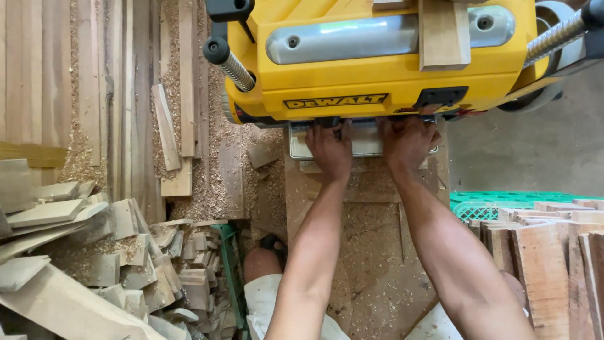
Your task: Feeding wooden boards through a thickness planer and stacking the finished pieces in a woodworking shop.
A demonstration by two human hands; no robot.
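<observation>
A yellow thickness planer [377, 56] fills the top of the head view, with a grey metal feed table [363, 140] sticking out below its mouth. My left hand [330, 148] lies palm down on that table, fingertips at the planer's opening. Beside it, my right hand [408, 141] presses down the same way, fingers reaching under the yellow housing. Whatever piece lies under the hands is hidden by them. A short wooden block [444, 34] rests on top of the planer.
Long planks [94, 82] and sawdust cover the floor at left. A heap of cut wood offcuts [94, 252] sits at lower left. At right, a green plastic crate [497, 203] holds upright wood pieces [547, 264]. My knee [261, 264] shows below.
</observation>
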